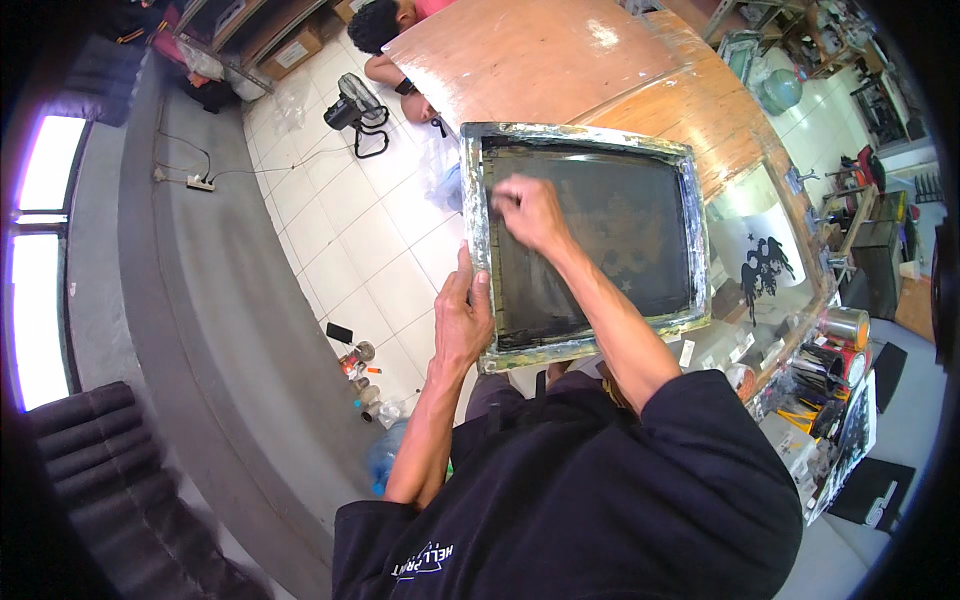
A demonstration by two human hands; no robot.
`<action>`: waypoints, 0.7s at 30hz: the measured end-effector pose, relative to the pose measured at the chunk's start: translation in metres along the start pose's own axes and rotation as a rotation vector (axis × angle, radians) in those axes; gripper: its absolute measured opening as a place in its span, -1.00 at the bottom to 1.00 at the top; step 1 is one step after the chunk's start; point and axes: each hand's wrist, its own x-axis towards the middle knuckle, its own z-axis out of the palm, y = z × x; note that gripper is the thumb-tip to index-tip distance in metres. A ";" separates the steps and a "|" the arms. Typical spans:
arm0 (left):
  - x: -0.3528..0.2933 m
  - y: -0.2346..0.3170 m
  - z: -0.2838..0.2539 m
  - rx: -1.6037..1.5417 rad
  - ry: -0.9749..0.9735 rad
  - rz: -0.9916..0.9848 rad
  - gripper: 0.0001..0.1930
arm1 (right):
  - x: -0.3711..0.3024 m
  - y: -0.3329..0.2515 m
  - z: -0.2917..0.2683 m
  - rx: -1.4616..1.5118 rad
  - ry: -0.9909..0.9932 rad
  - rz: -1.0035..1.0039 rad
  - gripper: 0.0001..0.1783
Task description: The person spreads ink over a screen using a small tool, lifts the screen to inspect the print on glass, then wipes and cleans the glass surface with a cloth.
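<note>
A screen printing frame [695, 230] with a worn, paint-stained rim is propped in front of me, against the table's edge. Dark mesh [630, 205] fills it, with faint star shapes low on the right. Along the frame's left side, my left hand [463, 322] is closed on the rim, index finger stretched up it. My right hand [533, 212] is over the mesh near its upper left corner, fingers curled and slightly blurred. Whatever those fingers hold, if anything, is hidden. My right forearm crosses the mesh's lower part.
A wooden table [560, 60] extends beyond the frame; a sheet with a black print [768, 255] lies at right, near several paint cans [845, 325]. Another person [380, 30] is at the far left of the table. A black fan [355, 108] stands on the tiled floor.
</note>
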 end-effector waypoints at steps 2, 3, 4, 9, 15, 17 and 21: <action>0.001 -0.006 0.003 -0.009 0.042 0.044 -0.51 | -0.010 0.001 -0.005 0.025 -0.069 -0.030 -0.83; 0.001 -0.009 0.005 -0.013 0.064 0.065 -0.51 | -0.009 0.005 -0.005 0.061 -0.033 -0.062 -0.84; -0.001 -0.012 0.005 -0.022 0.083 0.070 -0.52 | -0.012 0.009 -0.003 0.102 0.007 -0.085 -0.85; 0.004 -0.003 0.004 0.013 0.018 0.021 -0.53 | 0.060 -0.004 0.021 -0.026 0.495 0.001 -0.76; 0.007 -0.021 0.012 -0.068 0.130 0.089 -0.52 | -0.023 -0.015 0.015 0.163 0.026 0.185 -0.78; 0.012 -0.013 0.010 -0.080 0.083 -0.013 -0.52 | -0.074 -0.022 0.018 0.217 0.019 0.176 -0.88; 0.016 -0.017 0.015 -0.118 0.175 0.022 -0.55 | -0.130 -0.048 0.010 0.110 -0.182 0.199 -0.87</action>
